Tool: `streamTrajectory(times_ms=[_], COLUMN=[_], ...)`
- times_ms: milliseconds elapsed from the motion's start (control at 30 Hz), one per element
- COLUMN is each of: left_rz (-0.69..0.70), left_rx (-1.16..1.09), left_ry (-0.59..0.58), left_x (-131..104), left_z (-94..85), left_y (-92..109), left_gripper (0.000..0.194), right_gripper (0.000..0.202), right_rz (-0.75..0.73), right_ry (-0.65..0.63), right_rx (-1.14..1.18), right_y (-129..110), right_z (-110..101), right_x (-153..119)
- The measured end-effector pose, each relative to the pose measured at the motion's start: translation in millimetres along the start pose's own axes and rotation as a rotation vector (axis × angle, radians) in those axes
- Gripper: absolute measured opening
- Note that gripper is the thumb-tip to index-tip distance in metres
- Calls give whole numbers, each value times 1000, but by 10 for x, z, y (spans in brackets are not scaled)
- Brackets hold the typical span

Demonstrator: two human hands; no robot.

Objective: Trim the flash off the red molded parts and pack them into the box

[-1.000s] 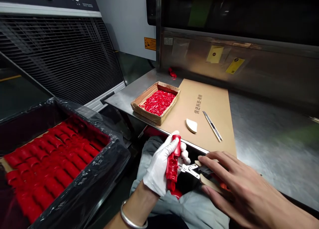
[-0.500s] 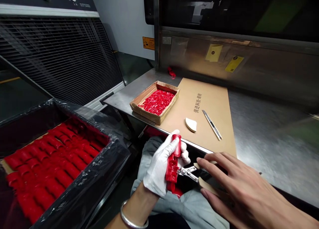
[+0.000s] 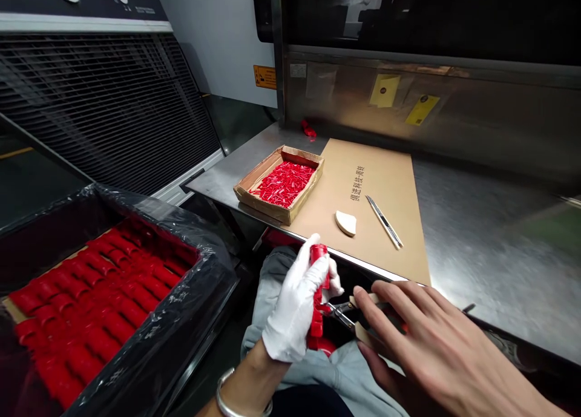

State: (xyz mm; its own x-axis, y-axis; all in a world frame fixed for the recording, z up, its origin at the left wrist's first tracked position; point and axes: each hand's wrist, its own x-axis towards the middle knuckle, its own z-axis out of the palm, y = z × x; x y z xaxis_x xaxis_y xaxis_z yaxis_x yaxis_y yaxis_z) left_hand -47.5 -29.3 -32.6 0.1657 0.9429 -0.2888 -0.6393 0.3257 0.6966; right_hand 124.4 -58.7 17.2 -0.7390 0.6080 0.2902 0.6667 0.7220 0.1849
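A white glove covers my left hand [image 3: 293, 308], whose fingers wrap round a red plastic part [image 3: 317, 323] held upright over my lap. My bare right hand [image 3: 422, 332] grips pliers [image 3: 342, 314] by their pale handles. The metal jaws touch the right side of the red part; what lies between the jaws is too small to tell. Beyond my hands, a cardboard tray [image 3: 263, 210] of small red pieces [image 3: 288, 183] stands on the table's left part. A white curved block [image 3: 345, 223] and a craft knife [image 3: 384, 222] lie on a cardboard sheet [image 3: 385, 163].
At the left is a box lined with black plastic [image 3: 181, 320], holding rows of red parts [image 3: 104, 296]. The metal table [image 3: 476, 223] has its front edge just beyond my hands. A small red piece [image 3: 308, 129] lies near the back panel [image 3: 345, 102].
The red part has turned in my left hand and shows a narrower side. My right hand and the pliers have shifted slightly left, with the handles closer together. The view has moved slightly.
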Motion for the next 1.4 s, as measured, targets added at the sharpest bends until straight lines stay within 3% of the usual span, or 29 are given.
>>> streamTrajectory(times_ms=[133, 400, 600, 833, 1000, 1133, 1400], left_rz=[-94, -116, -274, -442, -378, -262, -53], left_rx=[-62, -55, -89, -91, -95, -134, -212], left_ry=[-60, -46, -123, -202, -240, -153, 41], left_x=[23, 26, 30, 87, 114, 119, 132], left_z=[1, -16, -60, -121, -133, -95, -36], left_y=[-2, -87, -83, -83, -94, -119, -181], left_gripper=[27, 19, 13, 12, 11, 17, 13], right_gripper=[36, 34, 29, 34, 25, 32, 20], right_rz=[6, 0, -75, -212, -93, 17, -33], right_ry=[-22, 11, 22, 9, -29, -120, -133], right_rx=[8, 54, 57, 65, 87, 147, 186], right_y=[1, -24, 57, 145, 89, 58, 96], right_z=[-15, 111, 215, 151, 187, 198, 274], right_x=[12, -34, -124, -80, -55, -50, 5])
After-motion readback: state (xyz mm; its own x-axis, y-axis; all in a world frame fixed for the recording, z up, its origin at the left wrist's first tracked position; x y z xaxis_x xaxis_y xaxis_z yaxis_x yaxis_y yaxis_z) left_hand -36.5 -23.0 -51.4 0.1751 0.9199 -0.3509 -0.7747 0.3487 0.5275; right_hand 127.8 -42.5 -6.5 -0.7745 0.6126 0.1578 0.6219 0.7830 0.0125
